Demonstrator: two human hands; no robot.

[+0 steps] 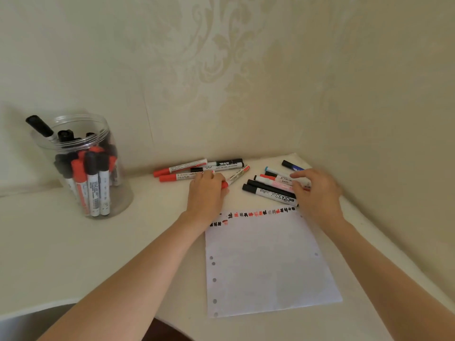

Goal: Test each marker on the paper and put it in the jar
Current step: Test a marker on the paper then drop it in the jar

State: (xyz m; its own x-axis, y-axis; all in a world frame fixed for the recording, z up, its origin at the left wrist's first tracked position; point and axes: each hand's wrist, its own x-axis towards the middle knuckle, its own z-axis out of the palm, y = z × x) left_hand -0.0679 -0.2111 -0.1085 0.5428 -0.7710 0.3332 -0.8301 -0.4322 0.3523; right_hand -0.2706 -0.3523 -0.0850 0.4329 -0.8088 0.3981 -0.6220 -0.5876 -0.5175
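Clear jar at 9 o'clock on the white table, packed with red and black markers standing upright. Paper at 6 o'clock, a row of red and black test marks along its far edge. Left hand curled over a red-capped marker just beyond the paper; it seems to grip it, though the fingers hide the contact. Right hand, fingers spread, rests on the loose marker pile at 1 o'clock; grip cannot be told.

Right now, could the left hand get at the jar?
Probably yes. The left hand rests on a red marker, and bare table lies between it and the open jar to its left.
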